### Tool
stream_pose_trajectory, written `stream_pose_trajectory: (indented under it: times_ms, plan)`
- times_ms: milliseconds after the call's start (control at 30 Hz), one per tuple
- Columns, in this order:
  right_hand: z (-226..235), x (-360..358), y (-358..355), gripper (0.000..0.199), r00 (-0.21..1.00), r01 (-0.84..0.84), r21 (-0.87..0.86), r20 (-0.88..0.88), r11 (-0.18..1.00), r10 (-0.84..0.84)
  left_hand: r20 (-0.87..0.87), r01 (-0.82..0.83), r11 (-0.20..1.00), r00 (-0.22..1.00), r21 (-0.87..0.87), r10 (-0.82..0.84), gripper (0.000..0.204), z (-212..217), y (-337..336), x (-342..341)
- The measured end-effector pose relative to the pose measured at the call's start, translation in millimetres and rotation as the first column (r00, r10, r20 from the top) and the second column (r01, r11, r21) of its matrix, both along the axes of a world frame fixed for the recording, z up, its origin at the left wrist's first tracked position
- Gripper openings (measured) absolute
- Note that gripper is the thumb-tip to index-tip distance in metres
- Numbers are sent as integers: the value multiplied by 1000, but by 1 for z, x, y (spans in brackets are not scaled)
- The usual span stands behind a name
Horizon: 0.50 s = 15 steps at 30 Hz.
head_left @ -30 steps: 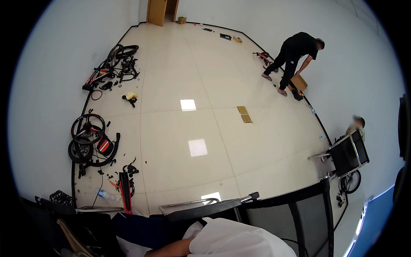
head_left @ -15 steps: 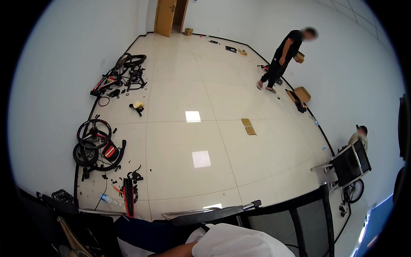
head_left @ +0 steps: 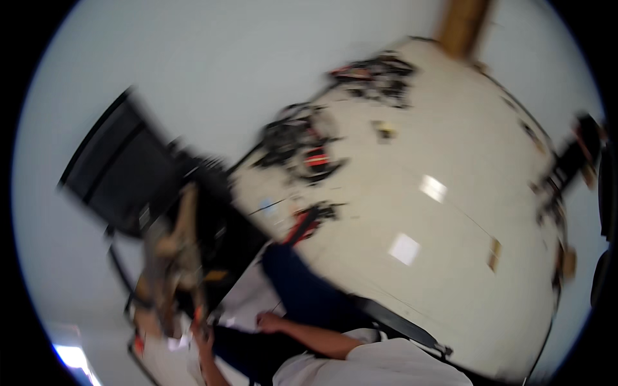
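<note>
Though smeared by blur and tipped sideways, shows the right hand (head_left: 267, 320) at the edge of a dark blue cloth (head_left: 302, 289) and the left hand (head_left: 205, 338) low beside a cluttered black rack (head_left: 177, 257); cannot tell whether either is clenched, slack or grasping anything. Judging by that, looks barely begun: nothing lifted clear, cloth and rack at most brushed. Beyond, a pale glossy floor (head_left: 450, 161) strewn with bicycle parts (head_left: 296, 138), a white wall (head_left: 212, 58), a wooden door (head_left: 460, 22).
</note>
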State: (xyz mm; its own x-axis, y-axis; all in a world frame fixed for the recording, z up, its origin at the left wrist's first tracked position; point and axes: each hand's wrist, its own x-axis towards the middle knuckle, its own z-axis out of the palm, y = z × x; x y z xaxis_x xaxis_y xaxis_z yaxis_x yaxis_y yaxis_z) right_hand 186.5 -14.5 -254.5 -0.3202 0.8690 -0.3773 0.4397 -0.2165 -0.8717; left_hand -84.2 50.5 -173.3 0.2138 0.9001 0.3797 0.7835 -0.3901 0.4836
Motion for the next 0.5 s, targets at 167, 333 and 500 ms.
stream_pose_trajectory:
  times_ms: [167, 333, 500]
  plan:
    - [53, -6, -2, 27, 1000, -2, -53, 12, 999, 3, -126, -272, 872, 962, -408, 241, 32, 86, -34, 37]
    - [61, -9, -2, 30, 939, -11, -369, -324, 929, -118, -271, -406, 764, 912, -502, 307, 28, 119, -81, 90]
    - [71, 5, 4, 33, 872, 52, -438, -418, 897, -255, 43, -62, 844, 994, -533, 100, 29, 93, -82, 156]
